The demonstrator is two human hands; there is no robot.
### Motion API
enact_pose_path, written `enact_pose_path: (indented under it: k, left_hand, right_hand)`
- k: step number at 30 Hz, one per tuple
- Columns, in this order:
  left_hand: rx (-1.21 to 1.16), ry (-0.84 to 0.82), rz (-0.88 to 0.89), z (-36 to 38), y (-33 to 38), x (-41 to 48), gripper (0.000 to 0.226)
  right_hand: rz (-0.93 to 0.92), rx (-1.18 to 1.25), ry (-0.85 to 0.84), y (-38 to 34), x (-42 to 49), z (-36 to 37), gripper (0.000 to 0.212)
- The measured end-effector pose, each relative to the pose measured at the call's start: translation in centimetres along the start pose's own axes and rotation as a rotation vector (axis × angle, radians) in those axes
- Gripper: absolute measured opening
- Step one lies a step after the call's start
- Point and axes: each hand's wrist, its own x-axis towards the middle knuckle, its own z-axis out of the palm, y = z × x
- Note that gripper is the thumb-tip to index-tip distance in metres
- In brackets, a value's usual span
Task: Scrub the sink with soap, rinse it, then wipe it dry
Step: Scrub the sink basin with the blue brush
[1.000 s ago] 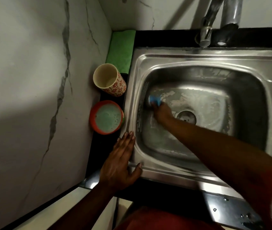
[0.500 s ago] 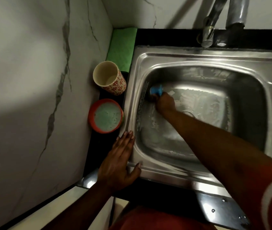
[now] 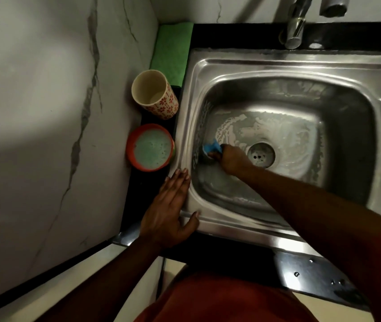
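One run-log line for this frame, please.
phase: soap scrub | sink: sudsy, not rinsed | right hand: grips blue scrubber at left wall | left hand: flat on front-left rim

My right hand (image 3: 232, 159), gripping the blue scrubber (image 3: 212, 147), and its forearm cross the sink (image 3: 254, 66) to its left wall; the far and right parts lie open. The tap (image 3: 296, 29) overhangs the back rim. A floral cup (image 3: 154, 94) and an orange bowl (image 3: 150, 149) fill the narrow desk (image 3: 136, 189) strip, my left hand (image 3: 168, 214) flat on the near corner
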Motion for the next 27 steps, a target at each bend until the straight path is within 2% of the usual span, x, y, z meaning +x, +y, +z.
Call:
enact_pose_path:
  k: [5,9,11,13,17,19,23,27]
  left_hand:
    - [0.001,-0.013,-0.022,-0.5,0.4,0.1,0.086]
    - [0.008,-0.010,-0.022,-0.6,0.6,0.1,0.090]
    - [0.001,-0.012,-0.018,-0.6,0.5,0.1,0.091]
    - [-0.011,-0.012,-0.014,-0.5,0.2,0.0,0.090]
    - [-0.012,-0.013,-0.007,-0.5,0.3,0.0,0.090]
    - [-0.016,-0.009,-0.005,-0.5,0.4,0.0,0.089]
    - [-0.012,-0.021,-0.016,-0.5,0.2,0.0,0.090]
    - [-0.016,-0.023,-0.014,-0.5,0.3,0.0,0.089]
  right_hand:
    - [-0.044,-0.233,-0.477,1.8,-4.0,0.6,0.054]
    - [-0.003,0.064,-0.608,1.6,-5.3,-2.3,0.054]
    - [-0.047,0.105,-0.604,0.8,-5.1,-2.8,0.056]
    - [-0.082,0.039,-0.552,0.2,-4.8,-2.4,0.059]
    - [-0.071,-0.206,-0.320,0.2,-3.9,0.8,0.061]
    - [-0.036,-0.162,-0.314,0.3,-4.2,1.3,0.060]
    - [-0.008,0.203,-0.467,0.7,-6.5,-1.1,0.059]
    - [-0.138,-0.027,-0.285,-0.4,-6.2,-1.1,0.052]
